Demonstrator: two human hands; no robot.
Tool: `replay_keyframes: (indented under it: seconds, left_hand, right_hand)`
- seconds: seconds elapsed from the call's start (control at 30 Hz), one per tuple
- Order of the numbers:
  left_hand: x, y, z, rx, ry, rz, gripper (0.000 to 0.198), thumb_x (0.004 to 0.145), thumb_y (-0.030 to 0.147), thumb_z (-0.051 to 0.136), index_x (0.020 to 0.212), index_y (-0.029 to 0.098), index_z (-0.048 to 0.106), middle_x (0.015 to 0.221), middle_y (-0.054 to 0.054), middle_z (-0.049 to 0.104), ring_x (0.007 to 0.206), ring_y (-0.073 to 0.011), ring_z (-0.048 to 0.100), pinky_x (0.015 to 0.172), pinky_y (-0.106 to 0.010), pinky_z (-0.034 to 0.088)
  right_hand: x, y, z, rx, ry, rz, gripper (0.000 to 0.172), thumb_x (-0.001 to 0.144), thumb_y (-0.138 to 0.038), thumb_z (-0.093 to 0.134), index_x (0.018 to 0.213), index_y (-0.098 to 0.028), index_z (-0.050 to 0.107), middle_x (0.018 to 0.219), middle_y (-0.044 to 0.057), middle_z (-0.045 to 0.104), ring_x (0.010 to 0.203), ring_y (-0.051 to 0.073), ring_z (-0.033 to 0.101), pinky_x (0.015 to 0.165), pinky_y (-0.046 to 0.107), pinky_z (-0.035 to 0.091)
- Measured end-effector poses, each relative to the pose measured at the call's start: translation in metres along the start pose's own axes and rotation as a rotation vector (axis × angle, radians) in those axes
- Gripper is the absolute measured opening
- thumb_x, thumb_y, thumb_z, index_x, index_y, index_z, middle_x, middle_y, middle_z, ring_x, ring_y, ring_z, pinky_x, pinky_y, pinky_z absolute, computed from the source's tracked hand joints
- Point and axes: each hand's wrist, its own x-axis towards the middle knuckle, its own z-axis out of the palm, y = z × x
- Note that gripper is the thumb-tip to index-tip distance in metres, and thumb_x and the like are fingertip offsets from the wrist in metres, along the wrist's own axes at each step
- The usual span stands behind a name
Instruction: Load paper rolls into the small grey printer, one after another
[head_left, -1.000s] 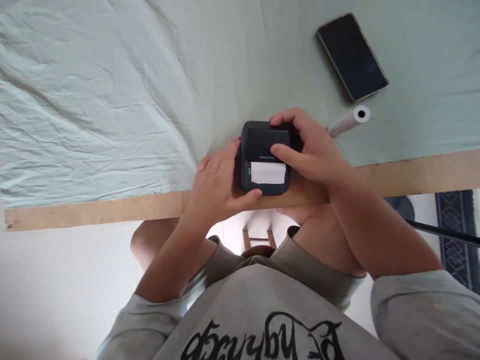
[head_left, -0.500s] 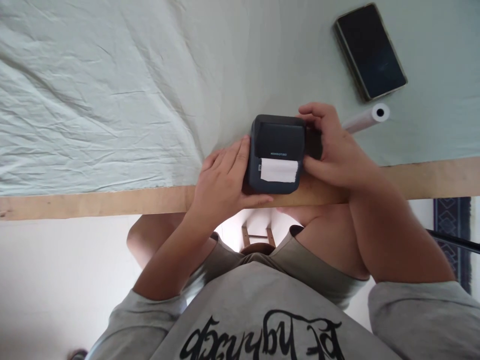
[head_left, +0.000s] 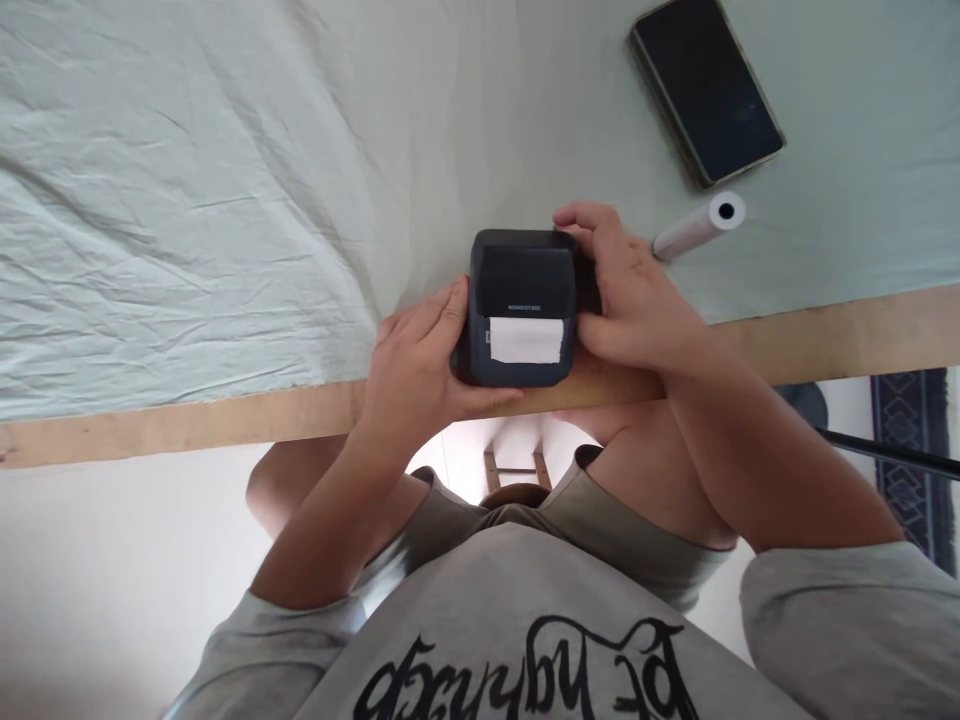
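Observation:
A small dark label printer point(head_left: 521, 290) with a strip of white paper sticking out of its slot sits at the near edge of the table. My left hand point(head_left: 416, 365) cups its left side, thumb under the front edge. My right hand point(head_left: 637, 300) grips its right side, fingers curled over the top right corner. Both hands hold the printer between them.
The table is covered with a pale green cloth point(head_left: 187, 200) and has a wooden front edge point(head_left: 187, 425). A black phone point(head_left: 705, 90) lies face up at the far right, with a white paper roll point(head_left: 697, 227) just below it. A patterned rug point(head_left: 911, 450) shows on the floor at right.
My right fingers came off the printer's top face and now grip its right side. The view shifted a little; the printer stays between both hands at the table edge.

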Motion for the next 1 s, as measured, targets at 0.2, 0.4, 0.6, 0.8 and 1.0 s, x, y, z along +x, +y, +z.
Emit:
replay_keyframes:
  seconds: [0.2,0.4,0.6,0.8,1.0]
  left_hand:
    - [0.000,-0.001,-0.001,-0.018,0.027,0.017,0.111,0.069,0.087,0.072,0.149,0.013,0.052,0.146,-0.021,0.062,0.132,-0.0383,0.062,0.108,-0.050,0.051]
    - [0.000,0.000,-0.005,-0.022,-0.022,-0.039,0.102,0.081,0.092,0.050,0.153,0.019,0.049,0.150,-0.016,0.060,0.135,-0.0383,0.060,0.111,-0.052,0.045]
    - [0.001,0.003,-0.008,-0.078,-0.010,-0.081,0.067,0.099,0.064,0.045,0.150,0.021,0.051,0.145,-0.012,0.064,0.133,-0.0329,0.061,0.111,-0.049,0.045]
    - [0.002,0.003,-0.008,-0.079,-0.013,-0.081,0.067,0.096,0.057,0.051,0.150,0.017,0.053,0.142,-0.012,0.066,0.130,-0.0328,0.062,0.107,-0.048,0.047]
    - [0.001,0.003,-0.008,-0.079,-0.011,-0.098,0.070,0.095,0.058,0.050,0.150,0.015,0.053,0.139,-0.013,0.068,0.126,-0.0330,0.064,0.107,-0.049,0.047]
  right_hand:
    - [0.000,-0.005,0.000,0.029,-0.021,0.048,0.078,0.061,-0.014,0.054,0.135,-0.028,0.034,0.135,0.010,0.066,0.123,0.033,0.065,0.106,0.058,0.046]
    - [-0.004,-0.010,-0.004,0.173,0.006,0.083,0.071,0.067,-0.014,0.053,0.135,-0.028,0.038,0.136,0.007,0.067,0.125,0.032,0.062,0.111,0.060,0.044]
    - [-0.005,-0.020,-0.015,0.259,0.024,0.091,0.046,0.082,-0.026,0.063,0.126,-0.033,0.050,0.137,0.005,0.062,0.129,0.030,0.060,0.111,0.054,0.050]
    - [0.005,-0.024,-0.027,0.067,0.134,0.010,0.041,0.077,-0.034,0.076,0.114,-0.033,0.061,0.124,0.008,0.062,0.121,0.033,0.059,0.102,0.055,0.056]
    - [0.014,-0.032,-0.031,-0.043,0.073,-0.061,0.034,0.075,-0.045,0.079,0.104,-0.033,0.066,0.109,0.008,0.064,0.107,0.031,0.060,0.096,0.051,0.057]
